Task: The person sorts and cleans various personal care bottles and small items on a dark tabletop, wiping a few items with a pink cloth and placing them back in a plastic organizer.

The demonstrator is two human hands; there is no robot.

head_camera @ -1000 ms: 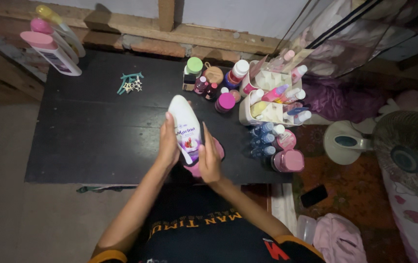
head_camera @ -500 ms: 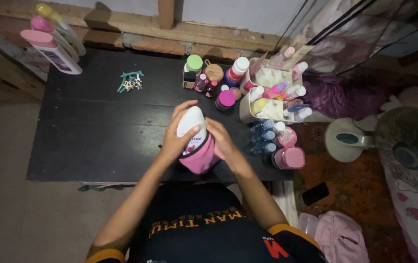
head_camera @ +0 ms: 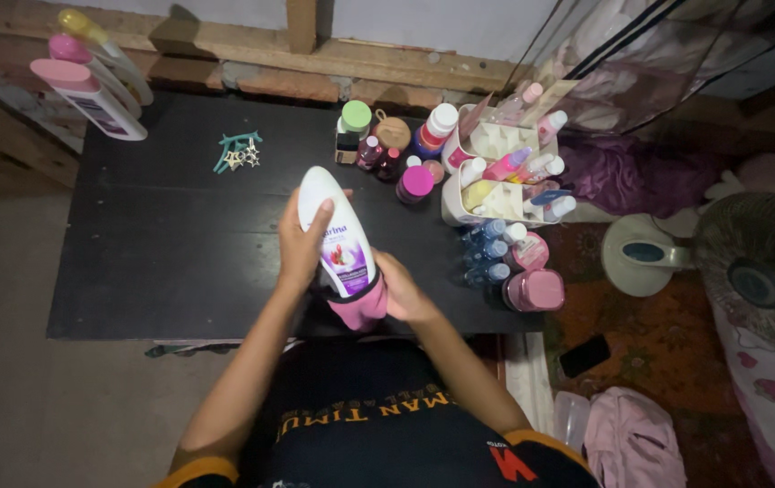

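My left hand [head_camera: 300, 242] grips a white lotion bottle [head_camera: 334, 233] with a purple label, held upside down above the near edge of the black table [head_camera: 171, 244]. Fingers wrap its upper body. My right hand [head_camera: 401, 291] clasps the bottle's pink cap [head_camera: 358, 307] at the lower end, with the cap pointing toward me.
Small bottles and jars [head_camera: 396, 158] cluster at the table's back right, beside a white organizer [head_camera: 496, 172] full of tubes. Pink jars [head_camera: 532, 289] sit at the right edge. Tall bottles [head_camera: 89, 77] lean at the back left, with green hair clips [head_camera: 238, 152] near them. A fan [head_camera: 758, 271] stands right.
The bottle has been lifted and tipped more upright, so more of its white body shows. My left hand slid up along it while my right hand stayed on the pink cap.
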